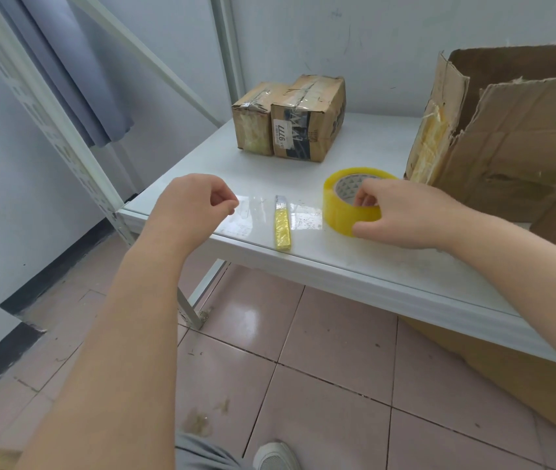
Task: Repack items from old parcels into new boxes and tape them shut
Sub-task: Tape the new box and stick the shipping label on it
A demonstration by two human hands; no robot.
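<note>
On white table (371,140), translucent yellow tape roll (339,212)

A white table (337,276) fills the centre; pink floor tiles (320,385) at 6 o'clock, pale wall (388,45) at 12, grey curtain (76,79) at 11.

Glossy tabletop (303,164), torn cardboard box (514,137)

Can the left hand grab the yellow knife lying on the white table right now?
Probably not yet. The left hand seems to pinch a clear tape strip pulled from the yellow tape roll in the right hand, stretched across the yellow-handled utility knife.
</note>
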